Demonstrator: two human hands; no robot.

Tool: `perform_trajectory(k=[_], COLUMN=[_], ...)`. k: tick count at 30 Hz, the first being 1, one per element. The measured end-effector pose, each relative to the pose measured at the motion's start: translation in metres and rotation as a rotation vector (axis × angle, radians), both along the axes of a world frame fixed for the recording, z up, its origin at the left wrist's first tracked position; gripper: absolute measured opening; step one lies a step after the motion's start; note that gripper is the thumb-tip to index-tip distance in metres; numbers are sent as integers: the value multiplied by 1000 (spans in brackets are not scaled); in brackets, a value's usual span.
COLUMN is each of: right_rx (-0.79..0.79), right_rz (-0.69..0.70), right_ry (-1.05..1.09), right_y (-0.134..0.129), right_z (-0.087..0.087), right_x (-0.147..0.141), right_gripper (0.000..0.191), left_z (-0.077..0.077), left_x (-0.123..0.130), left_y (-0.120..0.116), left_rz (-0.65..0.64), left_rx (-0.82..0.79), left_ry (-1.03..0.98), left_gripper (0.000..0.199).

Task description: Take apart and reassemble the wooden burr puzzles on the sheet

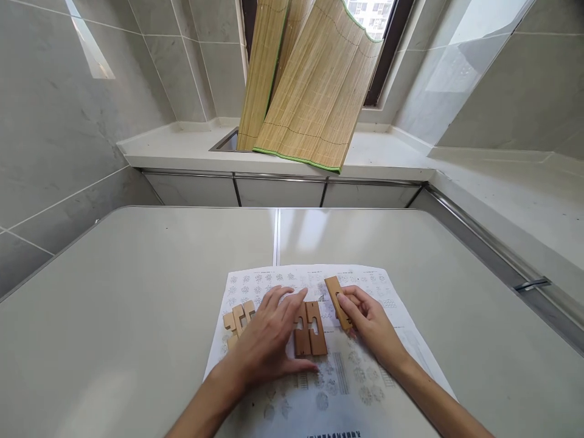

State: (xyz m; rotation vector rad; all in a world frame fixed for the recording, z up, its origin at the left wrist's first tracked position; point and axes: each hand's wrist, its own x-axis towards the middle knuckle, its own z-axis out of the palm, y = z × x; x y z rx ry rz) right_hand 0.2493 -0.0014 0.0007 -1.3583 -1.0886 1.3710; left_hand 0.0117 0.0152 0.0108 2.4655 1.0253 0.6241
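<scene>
Between the thumb and fingers of my right hand is a flat tan wooden puzzle piece, tilted above the printed sheet, with small dark marks on its face. My left hand has its thumb and fingers spread around two darker brown notched wooden pieces, which lie side by side on the paper. Whether its fingertips touch them I cannot tell. Several pale notched wooden pieces lie left of that hand, partly hidden behind it.
Under the pieces lies a large white sheet printed with small diagrams. It rests on a glossy pale table with a seam down the middle. Behind are a white ledge and a bamboo mat leaning by the window.
</scene>
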Motion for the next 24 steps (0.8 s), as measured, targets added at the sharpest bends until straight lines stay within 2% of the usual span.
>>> perform_trajectory(k=[5, 8, 10, 12, 13, 15, 17, 21, 24], right_rx=[5, -10, -27, -35, -35, -35, -39, -46, -43], right_rz=[15, 82, 110, 109, 101, 90, 87, 83, 88], right_ry=[-11, 44, 80, 98, 103, 113, 128, 168, 189], right_y=[0, -2, -4, -5, -6, -6, -6, -4, -4], right_z=[0, -1, -1, 1, 1, 2, 1, 0, 0], right_x=[1, 0, 0, -1, -2, -3, -3, -2, -2], right_gripper=[52, 48, 46, 45, 44, 44, 44, 41, 39], left_z=[5, 9, 12, 15, 17, 21, 25, 27, 25], left_x=[-13, -11, -6, 0, 3, 9, 11, 11, 13], left_y=[3, 0, -3, -6, -6, -6, -6, -7, -9], left_rz=[-7, 63, 135, 149, 117, 8, -77, -68, -29], left_rx=[-7, -147, -364, -677, -856, -1166, -1349, -1429, -1408], left_ry=[-6, -162, -368, -645, -784, -1000, -1109, -1113, -1032], left_gripper=[102, 94, 87, 72, 66, 68, 67, 44, 40])
